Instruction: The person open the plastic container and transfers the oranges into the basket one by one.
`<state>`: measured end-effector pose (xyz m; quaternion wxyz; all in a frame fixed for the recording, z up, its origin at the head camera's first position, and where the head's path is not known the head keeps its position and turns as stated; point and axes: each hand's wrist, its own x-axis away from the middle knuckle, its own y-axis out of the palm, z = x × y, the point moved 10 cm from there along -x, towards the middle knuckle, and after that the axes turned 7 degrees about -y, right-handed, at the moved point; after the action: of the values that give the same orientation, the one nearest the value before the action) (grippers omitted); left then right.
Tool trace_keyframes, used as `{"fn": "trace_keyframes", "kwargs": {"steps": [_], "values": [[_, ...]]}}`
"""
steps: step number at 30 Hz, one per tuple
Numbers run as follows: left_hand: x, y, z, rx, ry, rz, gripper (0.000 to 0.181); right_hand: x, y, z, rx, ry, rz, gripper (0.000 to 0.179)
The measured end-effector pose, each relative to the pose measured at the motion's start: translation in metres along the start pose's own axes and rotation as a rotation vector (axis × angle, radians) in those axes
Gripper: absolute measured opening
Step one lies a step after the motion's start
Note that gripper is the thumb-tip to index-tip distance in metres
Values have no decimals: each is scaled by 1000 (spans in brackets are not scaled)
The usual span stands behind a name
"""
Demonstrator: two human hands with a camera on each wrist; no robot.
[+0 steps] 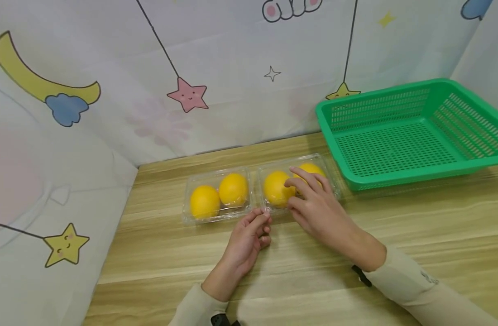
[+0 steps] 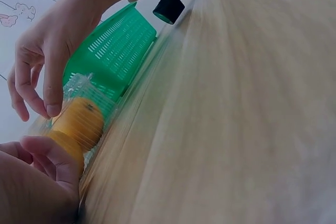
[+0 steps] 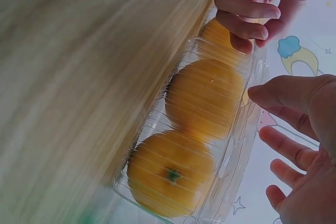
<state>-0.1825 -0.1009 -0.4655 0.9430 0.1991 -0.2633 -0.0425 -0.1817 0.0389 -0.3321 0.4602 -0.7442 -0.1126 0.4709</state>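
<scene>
Two clear plastic clamshell boxes stand side by side on the wooden table, each with two oranges inside under a ribbed lid. My left hand (image 1: 246,240) is at the near left corner of the right box (image 1: 322,160); its thumb and forefinger pinch the box's edge there, the other fingers curled. Above that same box hovers my right hand (image 1: 320,208), its fingers spread and slightly bent. In the right wrist view, the right hand (image 3: 304,124) holds nothing, its thumb close to the lid's edge over the oranges (image 3: 205,95). The left box (image 1: 216,174) is untouched.
A green plastic basket (image 1: 348,174) with slotted walls stands to the right of the boxes, nothing in it. Behind the table (image 1: 159,262) hangs a white cloth (image 1: 232,117) printed with stars and a moon; it also covers the left side.
</scene>
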Motion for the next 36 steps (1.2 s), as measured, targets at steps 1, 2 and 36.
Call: {"fn": "trace_keyframes", "kwargs": {"steps": [1, 2, 36], "values": [[0, 0, 0, 1, -1, 0, 9, 0, 0, 0, 4, -1, 2, 13], [0, 0, -1, 3, -3, -2, 10, 0, -1, 0, 7, -2, 5, 13], [6, 6, 0, -84, -10, -33, 5, 2, -6, 7, 64, 31, -17, 15]]}}
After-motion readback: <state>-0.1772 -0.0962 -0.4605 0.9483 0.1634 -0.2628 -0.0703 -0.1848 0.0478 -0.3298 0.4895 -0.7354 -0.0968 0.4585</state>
